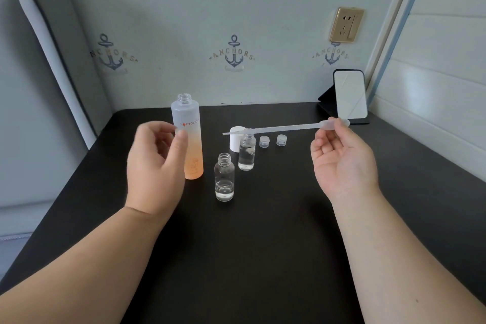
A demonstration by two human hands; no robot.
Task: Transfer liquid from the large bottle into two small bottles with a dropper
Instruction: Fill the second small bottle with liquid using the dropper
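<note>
Here my right hand (pixel 342 155) pinches the translucent plastic dropper (pixel 285 127) level, mid-frame; my left hand (pixel 155 163), relaxed, touches the frosted orange-tinted large bottle (pixel 188 137). Tilting risks drips beside two small clear glass bottles (pixel 224 177).

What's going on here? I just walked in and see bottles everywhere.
A person is moving liquid from the large bottle into two small bottles on the table. The right hand pinches the dropper by its bulb, held level above them. The left hand is at the large bottle. All three are uncapped; both small ones hold some clear liquid.
</note>
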